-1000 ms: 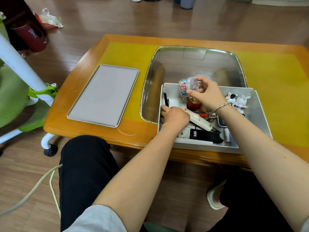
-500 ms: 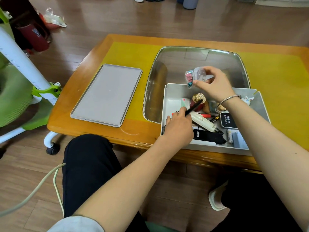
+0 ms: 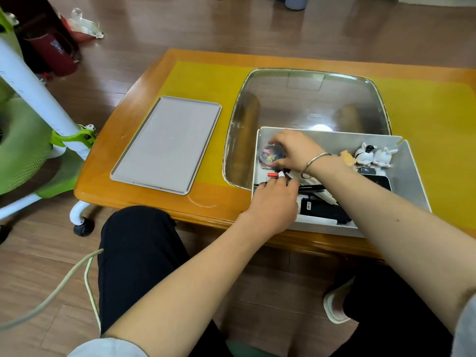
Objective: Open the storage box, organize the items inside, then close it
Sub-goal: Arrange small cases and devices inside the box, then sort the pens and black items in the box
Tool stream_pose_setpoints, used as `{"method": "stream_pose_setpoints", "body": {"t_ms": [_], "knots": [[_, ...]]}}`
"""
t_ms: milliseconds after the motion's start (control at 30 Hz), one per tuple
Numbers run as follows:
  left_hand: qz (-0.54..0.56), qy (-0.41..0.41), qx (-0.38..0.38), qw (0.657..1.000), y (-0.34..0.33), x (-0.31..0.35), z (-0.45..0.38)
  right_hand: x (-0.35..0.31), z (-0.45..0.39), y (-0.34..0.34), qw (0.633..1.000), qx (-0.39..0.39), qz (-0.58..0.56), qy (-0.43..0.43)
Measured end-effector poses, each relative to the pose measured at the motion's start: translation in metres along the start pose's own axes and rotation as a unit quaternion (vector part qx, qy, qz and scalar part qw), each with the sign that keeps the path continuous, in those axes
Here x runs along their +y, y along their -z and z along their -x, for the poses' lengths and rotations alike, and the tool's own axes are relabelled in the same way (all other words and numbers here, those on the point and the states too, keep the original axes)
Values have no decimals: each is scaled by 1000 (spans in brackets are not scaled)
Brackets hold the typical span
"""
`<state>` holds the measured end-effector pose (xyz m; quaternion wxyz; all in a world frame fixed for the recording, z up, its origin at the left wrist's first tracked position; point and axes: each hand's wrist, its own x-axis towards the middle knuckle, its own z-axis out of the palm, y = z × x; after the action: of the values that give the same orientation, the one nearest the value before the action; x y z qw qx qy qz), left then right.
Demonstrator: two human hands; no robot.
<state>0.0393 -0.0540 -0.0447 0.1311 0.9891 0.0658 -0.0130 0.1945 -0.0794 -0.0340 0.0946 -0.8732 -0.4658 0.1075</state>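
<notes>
Our right hand [image 3: 296, 150] is holding a little clear jar [image 3: 271, 155] down in the far left corner of the open storage box [image 3: 414, 181]. Our left hand [image 3: 274, 204] is curling its fingers on a black pen [image 3: 313, 187]. The lid [image 3: 167, 144] is lying on the surface [image 3: 206, 73], left of the box.

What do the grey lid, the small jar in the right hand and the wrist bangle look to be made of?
The lid looks like matte grey plastic: flat, dull, with a moulded raised rim. The jar seems clear plastic or glass, since coloured bits show through its wall. The bangle is probably polished metal, thin and silvery with bright glints.
</notes>
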Motion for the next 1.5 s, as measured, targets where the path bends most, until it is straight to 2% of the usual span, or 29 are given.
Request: {"method": "stream_pose_setpoints", "body": {"t_ms": [200,367,533,667,833,967,1167,1233,1333,1433,1500], "knots": [[-43,-16,3,999,-4,-3,-1,1,-1,-7,996,9,86,-6],[-102,-32,50,993,-3,-9,3,3,-1,-13,992,39,115,-12],[-56,-19,78,995,4,-17,6,2,3,-11,991,46,127,-21],[-13,4,92,996,10,-27,2,6,17,5,994,80,66,-15],[-32,39,36,998,13,-34,-13,22,55,19,988,137,-42,-62],[-122,37,-35,991,10,-32,-29,32,84,14,986,107,-70,-106],[-166,30,-62,984,8,-35,-35,45,101,-1,991,-16,-50,-126],[-148,32,-53,987,7,-35,-33,43,101,-6,990,-25,-59,-125],[-72,43,31,996,6,-32,-26,40,96,-12,989,-13,-84,-119],[16,113,110,987,4,-27,-14,40,92,-15,988,-13,-92,-123],[78,173,100,977,3,-28,-7,41,91,-17,988,-11,-95,-124]]}}
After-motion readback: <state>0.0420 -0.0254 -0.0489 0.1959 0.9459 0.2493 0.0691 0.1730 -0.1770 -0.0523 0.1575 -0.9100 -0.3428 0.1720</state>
